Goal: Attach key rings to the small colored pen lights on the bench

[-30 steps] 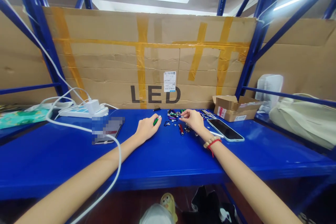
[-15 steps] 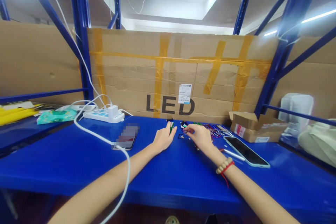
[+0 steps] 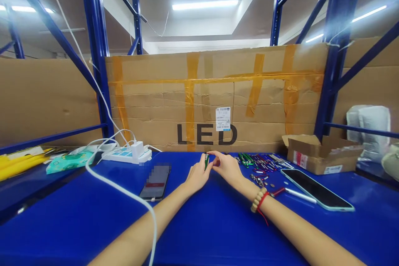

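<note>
My left hand (image 3: 197,173) rests on the blue shelf top (image 3: 199,216) with its fingers closed round a small green pen-like tube (image 3: 206,159), held upright. My right hand (image 3: 226,167) meets it from the right, its fingertips pinched at the top of the tube. What those fingertips hold is too small to make out. A beaded bracelet with a red cord (image 3: 259,200) sits on my right wrist. To the right of my hands lies a scatter of several small coloured tubes and metal parts (image 3: 262,166).
A taped cardboard sheet marked LED (image 3: 215,99) stands behind. A phone (image 3: 155,176) lies left of my hands, another phone (image 3: 316,193) and a white pen (image 3: 296,193) lie right. A power strip (image 3: 126,154) with a white cable (image 3: 124,193), and an open carton (image 3: 321,156).
The camera has tilted up. My right hand left the scattered parts and moved left to meet the green tube in my left hand.
</note>
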`<state>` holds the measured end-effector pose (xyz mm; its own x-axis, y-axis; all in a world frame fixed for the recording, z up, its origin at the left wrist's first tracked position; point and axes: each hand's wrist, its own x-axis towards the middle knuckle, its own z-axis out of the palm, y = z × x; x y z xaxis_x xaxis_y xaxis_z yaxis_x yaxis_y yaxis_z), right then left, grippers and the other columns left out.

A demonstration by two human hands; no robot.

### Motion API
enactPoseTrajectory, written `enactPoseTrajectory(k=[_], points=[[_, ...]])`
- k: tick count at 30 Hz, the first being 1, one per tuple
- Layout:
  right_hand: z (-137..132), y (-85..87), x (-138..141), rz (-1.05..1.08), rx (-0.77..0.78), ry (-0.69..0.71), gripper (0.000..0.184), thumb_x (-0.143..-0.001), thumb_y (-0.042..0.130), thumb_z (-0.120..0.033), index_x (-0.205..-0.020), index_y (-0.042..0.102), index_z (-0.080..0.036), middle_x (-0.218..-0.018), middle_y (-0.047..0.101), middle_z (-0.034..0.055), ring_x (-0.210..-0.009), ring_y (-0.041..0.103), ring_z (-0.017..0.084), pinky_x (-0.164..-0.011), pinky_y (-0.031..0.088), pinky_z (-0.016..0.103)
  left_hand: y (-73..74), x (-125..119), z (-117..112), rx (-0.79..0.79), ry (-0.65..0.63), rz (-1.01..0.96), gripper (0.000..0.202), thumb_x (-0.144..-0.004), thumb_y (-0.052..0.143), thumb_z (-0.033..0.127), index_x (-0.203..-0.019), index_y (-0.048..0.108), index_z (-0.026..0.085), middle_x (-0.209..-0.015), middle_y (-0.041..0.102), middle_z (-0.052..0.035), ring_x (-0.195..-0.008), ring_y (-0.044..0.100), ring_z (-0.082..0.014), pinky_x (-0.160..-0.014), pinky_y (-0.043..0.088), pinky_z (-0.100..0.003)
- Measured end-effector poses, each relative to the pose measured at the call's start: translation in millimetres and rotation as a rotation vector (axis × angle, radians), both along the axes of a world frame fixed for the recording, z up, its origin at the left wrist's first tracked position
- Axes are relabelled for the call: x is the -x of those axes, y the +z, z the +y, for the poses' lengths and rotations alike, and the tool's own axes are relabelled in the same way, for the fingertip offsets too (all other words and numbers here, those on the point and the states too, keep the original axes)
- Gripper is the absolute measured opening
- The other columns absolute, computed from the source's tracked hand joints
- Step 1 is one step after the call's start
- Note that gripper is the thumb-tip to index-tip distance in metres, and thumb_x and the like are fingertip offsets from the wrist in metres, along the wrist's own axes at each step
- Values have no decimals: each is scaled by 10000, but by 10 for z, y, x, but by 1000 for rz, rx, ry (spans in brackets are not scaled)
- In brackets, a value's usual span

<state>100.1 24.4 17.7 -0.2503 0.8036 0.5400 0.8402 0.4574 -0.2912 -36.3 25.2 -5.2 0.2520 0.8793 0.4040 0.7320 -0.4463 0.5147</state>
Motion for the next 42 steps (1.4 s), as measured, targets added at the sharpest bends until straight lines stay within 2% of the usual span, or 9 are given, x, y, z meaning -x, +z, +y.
enactPoseTrajectory(k=[3,6,11,16,23,28,32,37,42], points=[[-3,-28,-70,-17,0,35,370,-728,584,-128,-1076,609,-253,-799,709,-16,-777,644,153,-643,417,211,-44,-16,34,-2,-89,-91,216,-876,330,361,-1016,388,208,-704,618,-22,-647,613,-193,-583,414,-279],[-8,-46,-100,-5,-7,95,405,-734,585,-114,-1109,596,-267,-828,710,-23,-807,643,150,-682,432,217,-82,-35,66,19,-183,-317,149,-847,386,341,-918,368,211,-590,526,41,-530,540,-124,-514,384,-232],[6,-140,-113,136,17,197,316,-751,585,-112,-1030,649,-246,-899,709,-10,-840,643,135,-733,454,215,-87,-54,97,328,-254,-667,206,-779,439,319,-822,261,224,-445,374,128,-323,353,-53,-357,228,-154],[83,-242,-124,294,-70,333,147,-789,585,-235,-875,699,-198,-881,711,21,-793,642,134,-728,462,221,-45,-52,104,461,-262,-845,231,-739,450,305,-778,235,229,-424,389,125,-278,355,-58,-315,188,-141],[107,-261,-81,385,-141,327,118,-773,600,-246,-773,700,-182,-781,707,34,-698,627,142,-639,452,234,18,-61,59,542,-365,-984,258,-710,502,311,-713,262,217,-427,405,98,-274,359,-60,-300,205,-142],[84,-227,-81,403,-153,304,111,-771,582,-210,-770,690,-184,-785,706,27,-711,626,142,-646,449,236,11,-41,124,559,-307,-998,301,-793,398,480,-715,284,212,-423,421,82,-269,328,-60,-299,187,-150],[61,-140,-125,533,-160,257,121,-753,587,-233,-743,685,-163,-753,703,34,-675,618,140,-638,456,236,-33,-8,151,383,-269,-824,403,-802,316,607,-747,333,208,-469,429,77,-304,338,-59,-314,186,-151],[40,-88,-176,644,-140,240,140,-741,588,-255,-739,683,-153,-747,701,42,-668,614,144,-628,458,239,-69,12,85,149,-356,-488,296,-828,405,460,-785,466,174,-625,452,44,-491,378,-58,-460,306,-173],[29,-121,-170,556,-152,263,110,-738,593,-232,-725,686,-173,-751,699,33,-689,610,146,-634,444,244,-77,12,53,20,-354,-384,248,-849,369,380,-797,492,171,-642,422,35,-629,409,-100,-630,344,-221]])
